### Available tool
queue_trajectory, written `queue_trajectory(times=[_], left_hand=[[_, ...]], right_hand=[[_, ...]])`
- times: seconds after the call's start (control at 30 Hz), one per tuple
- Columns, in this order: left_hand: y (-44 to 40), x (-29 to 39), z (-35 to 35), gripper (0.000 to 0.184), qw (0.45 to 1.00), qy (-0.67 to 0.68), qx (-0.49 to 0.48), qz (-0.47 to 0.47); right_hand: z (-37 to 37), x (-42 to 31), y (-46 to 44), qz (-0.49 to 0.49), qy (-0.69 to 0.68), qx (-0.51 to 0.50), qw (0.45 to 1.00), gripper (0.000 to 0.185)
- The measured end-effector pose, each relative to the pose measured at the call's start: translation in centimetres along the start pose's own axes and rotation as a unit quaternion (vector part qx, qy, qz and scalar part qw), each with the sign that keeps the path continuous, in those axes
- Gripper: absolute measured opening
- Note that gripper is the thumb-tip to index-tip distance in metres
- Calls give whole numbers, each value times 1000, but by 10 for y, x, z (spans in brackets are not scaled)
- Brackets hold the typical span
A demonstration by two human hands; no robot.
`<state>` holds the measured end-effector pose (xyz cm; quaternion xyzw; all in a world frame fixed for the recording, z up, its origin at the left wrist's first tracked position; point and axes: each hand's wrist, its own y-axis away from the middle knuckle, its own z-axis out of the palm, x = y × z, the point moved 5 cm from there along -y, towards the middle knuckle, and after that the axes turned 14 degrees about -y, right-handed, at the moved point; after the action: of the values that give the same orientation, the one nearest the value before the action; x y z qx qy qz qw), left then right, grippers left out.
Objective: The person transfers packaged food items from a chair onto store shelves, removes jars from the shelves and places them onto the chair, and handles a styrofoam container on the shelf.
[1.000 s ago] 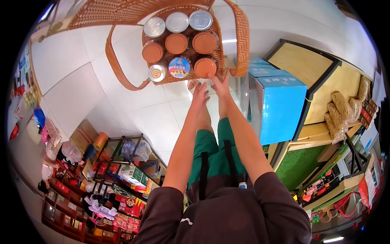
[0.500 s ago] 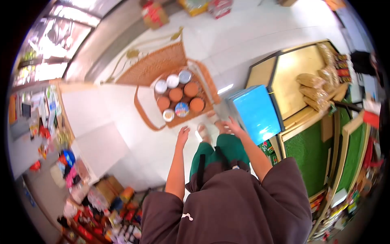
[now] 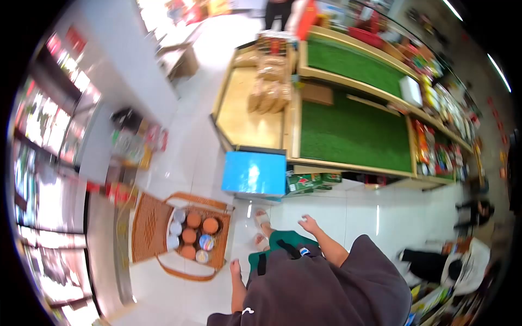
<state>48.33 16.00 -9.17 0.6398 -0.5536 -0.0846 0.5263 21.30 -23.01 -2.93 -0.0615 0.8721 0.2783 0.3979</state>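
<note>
My left hand (image 3: pixel 235 267) hangs low beside a brown wicker armchair (image 3: pixel 149 228), apart from it, its fingers loosely bent with nothing visible in them. My right hand (image 3: pixel 309 224) is held out over the floor with its fingers apart and holds nothing. On the chair seat stand several round containers. Some have orange-brown tops (image 3: pixel 210 225), others have pale tops (image 3: pixel 175 228), and one top is blue and multicoloured (image 3: pixel 206 242). Ahead of my feet is a bright blue box (image 3: pixel 254 173), touched by neither hand.
A wooden display stand (image 3: pixel 250 122) carries several bagged goods (image 3: pixel 270 96). Green-lined shelves (image 3: pixel 356 133) adjoin it, with green cartons (image 3: pixel 310 182) below. A person in a white top (image 3: pixel 473 266) is at the right; another person's dark-clothed legs (image 3: pixel 278 12) show at the far end.
My view and body have turned to the right. The chair now lies to the left and the shelves ahead. My hands have moved farther from the chair seat, and both still appear to hold nothing.
</note>
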Motion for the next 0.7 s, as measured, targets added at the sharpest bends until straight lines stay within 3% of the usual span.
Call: queue_trajectory(times=[0.03,0.07,0.13,0.17,0.27,0.37,0.5,0.63,0.7], left_hand=[[24,6,-3,27,998,-2,-42,-53],[31,2,-2,27,998,-6,-50,-44],[19,-16,5,29,981,-146,-124,1],[24,-12,5,28,974,-178,-141,-9],[24,21,10,27,960,-227,-160,-30],[18,74,20,30,959,-244,-142,-17],[17,163,52,31,961,-243,-116,69],[41,247,128,29,925,-329,-84,169],[67,275,181,41,902,-353,-131,209]], right_hand=[[-16,55,14,55,-13,31,998,50],[-28,99,24,111,-30,57,992,47],[-76,98,87,290,-157,73,941,41],[-92,106,113,309,-220,120,917,37],[-112,151,170,336,-323,223,856,36],[-106,198,206,360,-342,260,828,34],[-103,228,224,399,-362,262,801,33],[-140,241,202,357,-421,290,782,37],[-168,253,184,356,-455,248,778,40]])
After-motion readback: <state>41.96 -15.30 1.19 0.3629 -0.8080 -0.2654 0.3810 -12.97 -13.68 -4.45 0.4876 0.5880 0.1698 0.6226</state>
